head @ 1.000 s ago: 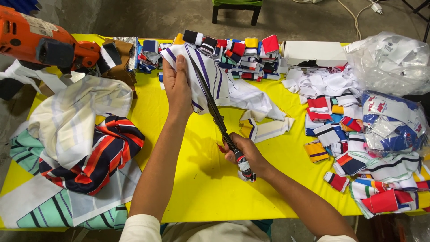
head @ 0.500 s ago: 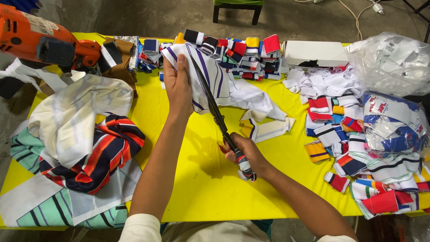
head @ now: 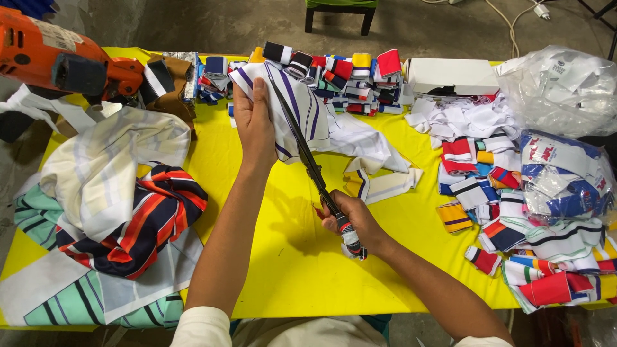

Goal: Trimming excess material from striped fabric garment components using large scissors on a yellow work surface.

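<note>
Two hands work at the centre of the frame: your left hand (head: 255, 122) presses the white fabric with purple stripes (head: 302, 112) flat, fingers held together and stretched toward the upper middle of the yellow table (head: 289, 257), while your right hand (head: 350, 222) curls closed round the taped handles of the long black scissors (head: 308, 157), whose blades run up across the cloth and look nearly shut. The blade line passes just beside your left thumb and fingertips, so a hurried stroke could nick them. The cloth bunches loosely to the right of the blades, and that slack could fold under the edge, giving a crooked cut or slicing a second layer. Cut trim pieces (head: 379, 186) lie just right of the scissors and could be swept along or caught in the jaws. At upper left the orange cutting machine (head: 58, 61) sits near the striped fabric pile (head: 122, 205); trailing cloth could snag it. Heaps of striped knit cuffs (head: 514, 212) crowd the right edge, near the plastic bags (head: 559, 83), and could slide off.
</note>
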